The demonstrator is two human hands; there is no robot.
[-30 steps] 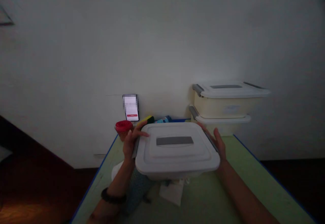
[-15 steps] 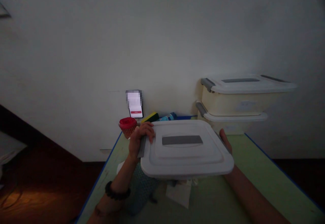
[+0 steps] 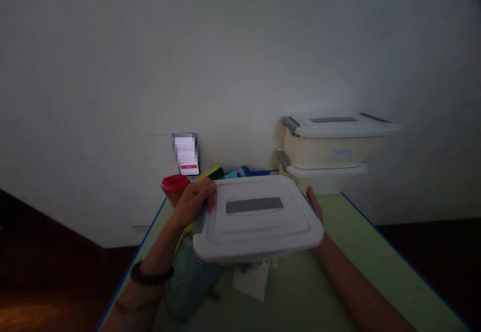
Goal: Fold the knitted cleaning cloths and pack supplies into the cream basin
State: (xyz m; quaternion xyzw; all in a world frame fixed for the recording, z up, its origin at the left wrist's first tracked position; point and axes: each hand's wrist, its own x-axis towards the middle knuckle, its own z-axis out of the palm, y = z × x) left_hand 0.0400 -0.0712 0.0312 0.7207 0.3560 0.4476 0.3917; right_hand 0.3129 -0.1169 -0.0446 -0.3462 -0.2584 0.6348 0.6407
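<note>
A white lidded plastic box (image 3: pixel 257 219) with a grey handle strip is held above the green table (image 3: pixel 361 241), level. My left hand (image 3: pixel 195 201) grips its left edge, fingers curled over the grey side latch. My right hand (image 3: pixel 314 204) clasps the right edge; only a few fingers show past the lid. A dark bracelet sits on my left wrist.
Two more lidded boxes (image 3: pixel 330 149) are stacked at the back right against the wall. A phone (image 3: pixel 186 154), a red cup-like thing (image 3: pixel 174 187), a yellow sponge (image 3: pixel 212 172) and a blue item stand at the back. A teal cloth (image 3: pixel 191 282) and white paper (image 3: pixel 251 283) lie below the box.
The held box has stayed in both hands, lifted slightly. The view swung right and then back left; my left fingers now wrap further over the box's edge.
</note>
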